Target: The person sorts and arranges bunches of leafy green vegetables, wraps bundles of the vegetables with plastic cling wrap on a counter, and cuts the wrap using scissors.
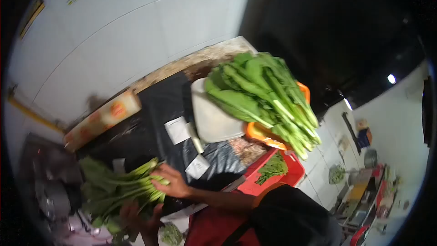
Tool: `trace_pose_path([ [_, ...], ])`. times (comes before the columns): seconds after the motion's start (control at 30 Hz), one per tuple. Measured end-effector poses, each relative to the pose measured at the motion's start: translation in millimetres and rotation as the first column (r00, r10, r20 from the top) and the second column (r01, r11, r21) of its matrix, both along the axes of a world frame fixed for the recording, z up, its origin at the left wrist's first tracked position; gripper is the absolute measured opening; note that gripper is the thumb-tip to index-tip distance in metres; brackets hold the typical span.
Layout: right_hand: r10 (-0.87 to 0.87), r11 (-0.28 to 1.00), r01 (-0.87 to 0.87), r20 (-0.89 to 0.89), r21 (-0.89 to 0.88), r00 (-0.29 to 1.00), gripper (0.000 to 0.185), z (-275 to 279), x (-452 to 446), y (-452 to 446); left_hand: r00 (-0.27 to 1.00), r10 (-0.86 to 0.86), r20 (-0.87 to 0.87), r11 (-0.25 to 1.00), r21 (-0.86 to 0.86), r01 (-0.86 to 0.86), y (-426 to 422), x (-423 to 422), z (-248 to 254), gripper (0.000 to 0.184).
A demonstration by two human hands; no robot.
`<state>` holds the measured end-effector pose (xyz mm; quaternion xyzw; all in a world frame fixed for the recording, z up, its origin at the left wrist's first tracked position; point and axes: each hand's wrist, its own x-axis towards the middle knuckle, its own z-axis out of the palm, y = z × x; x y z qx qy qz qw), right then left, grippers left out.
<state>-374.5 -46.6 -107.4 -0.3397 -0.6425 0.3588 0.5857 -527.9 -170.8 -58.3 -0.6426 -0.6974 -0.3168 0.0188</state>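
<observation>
My right hand [172, 180] is closed around the pale stems of a bunch of leafy greens [114, 184] above the black-covered counter. My left hand [136, 217], dark and partly blurred, lies against the near side of that bunch, its thumb and fingers apart. The leaves spread away to the left of both hands. A larger heap of leafy greens [261, 95] rests over an orange basket [266, 135] and a whitish tray or lid [214, 116].
Paper slips [177, 130] lie on the black covering [154, 102]. A patterned roll or long box [104, 120] sits against the tiled wall [150, 27]. A red crate [295, 169] holds more greens [273, 169]. Shelves with goods [364, 200] stand at the right.
</observation>
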Motion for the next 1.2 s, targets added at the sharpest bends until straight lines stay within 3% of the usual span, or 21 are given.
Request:
trace_pose_path([
  [0.03,-0.025,0.999,0.027,0.060,-0.032,0.998,0.025,-1,1,-1,0.957,-0.178,-0.228,0.979,0.058,0.196,43,15,43,0.094],
  [0.07,-0.041,0.999,0.043,0.064,-0.033,0.997,0.025,-5,0,-2,0.952,-0.221,-0.212,0.972,-0.133,0.196,56,16,49,0.105],
  [0.1,-0.033,0.995,0.019,0.141,0.101,0.990,0.024,0,5,2,0.941,-0.257,-0.218,0.951,-0.229,0.206,69,5,33,0.107],
  [0.13,0.031,0.998,-0.022,0.141,-0.061,0.990,0.026,2,2,-3,0.938,-0.272,-0.216,0.954,-0.188,0.234,72,-1,21,0.104],
  [0.23,-0.132,0.972,0.031,0.429,0.235,0.894,0.033,29,14,12,0.942,-0.249,-0.226,0.962,-0.169,0.214,80,-5,9,0.100],
  [0.3,-0.112,0.991,0.075,0.384,0.110,0.917,0.032,49,18,26,0.948,-0.210,-0.240,0.971,-0.164,0.174,80,-2,13,0.100],
  [0.4,-0.003,1.000,-0.002,0.411,0.013,0.912,0.029,65,5,64,0.948,-0.206,-0.243,0.973,-0.153,0.172,79,-2,11,0.100],
  [0.47,0.499,0.861,-0.322,0.527,-0.394,0.688,0.027,57,2,80,0.949,-0.208,-0.237,0.974,-0.143,0.178,78,-4,7,0.100],
  [0.6,0.539,0.832,-0.381,0.425,-0.403,0.727,0.025,56,-1,82,0.949,-0.245,-0.200,0.966,-0.128,0.222,80,-9,5,0.102],
  [0.67,0.420,0.867,-0.335,0.179,-0.370,0.890,0.014,47,-3,70,0.951,-0.241,-0.193,0.970,-0.093,0.227,79,-10,3,0.103],
  [0.77,0.266,0.883,-0.216,0.066,-0.416,0.962,0.013,39,-2,54,0.947,-0.260,-0.187,0.965,-0.076,0.250,81,-12,1,0.103],
  [0.8,0.263,0.878,-0.210,0.066,-0.431,0.963,0.013,37,0,48,0.941,-0.285,-0.185,0.958,-0.093,0.272,82,-13,1,0.101],
  [0.9,0.010,0.798,-0.103,-0.158,-0.594,0.987,0.016,30,6,37,0.925,-0.287,-0.251,0.956,-0.132,0.261,85,-10,7,0.096],
  [0.97,-0.205,0.848,0.062,-0.219,-0.527,0.954,0.014,26,10,25,0.924,-0.304,-0.232,0.949,-0.153,0.274,87,-10,6,0.094],
  [1.03,-0.408,0.788,0.208,-0.238,-0.579,0.882,0.016,31,32,24,0.923,-0.306,-0.232,0.947,-0.176,0.270,91,-12,6,0.096],
  [1.1,-0.402,0.812,0.227,-0.233,-0.538,0.886,0.027,19,48,19,0.910,-0.353,-0.218,0.928,-0.201,0.313,93,-13,7,0.101],
  [1.2,-0.205,0.889,0.100,-0.195,-0.446,0.959,0.034,32,13,8,0.901,-0.371,-0.225,0.892,-0.357,0.278,99,-9,17,0.112],
])
